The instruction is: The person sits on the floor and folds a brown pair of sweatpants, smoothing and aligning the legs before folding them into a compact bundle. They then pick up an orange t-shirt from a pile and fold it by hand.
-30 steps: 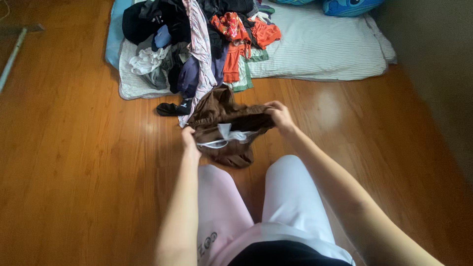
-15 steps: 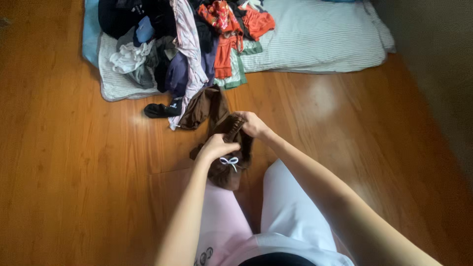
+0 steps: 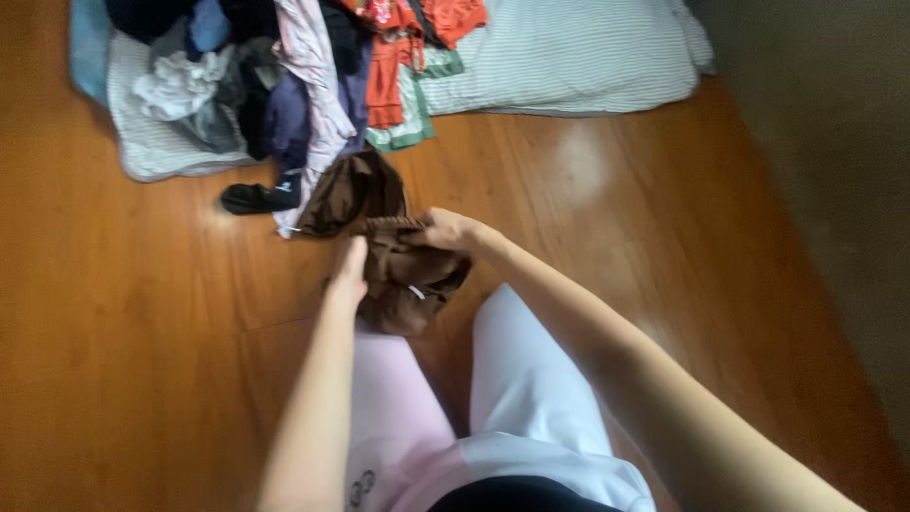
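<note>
Presently both hands are on one brown garment (image 3: 398, 275), held low over the wooden floor (image 3: 123, 332) just ahead of the knees. Left hand (image 3: 351, 270): fingers curled shut on the garment's left edge, seen mostly from the back of the hand. Right hand (image 3: 445, 230): closed around the garment's upper edge, where the cloth is bunched; fingers partly hidden in the folds. Garment is folded on itself, with one small white mark showing near its middle and a loose flap trailing up-left toward the pile. Count: two hands, one brown garment held. Beyond it, one mixed heap of clothes (image 3: 284, 85) lies partly on a pale striped mattress (image 3: 569, 57) at the top of the view; individual pieces too tangled to count, though red-orange items (image 3: 389, 57), one white bundle (image 3: 180, 81) and a pink-striped strip (image 3: 308, 76) can be told apart. One dark sock (image 3: 256, 197) lies on the floor at the heap's near edge, well apart from the hands. Person's legs in pale pink and white trousers (image 3: 512, 379) fill the lower middle.
</note>
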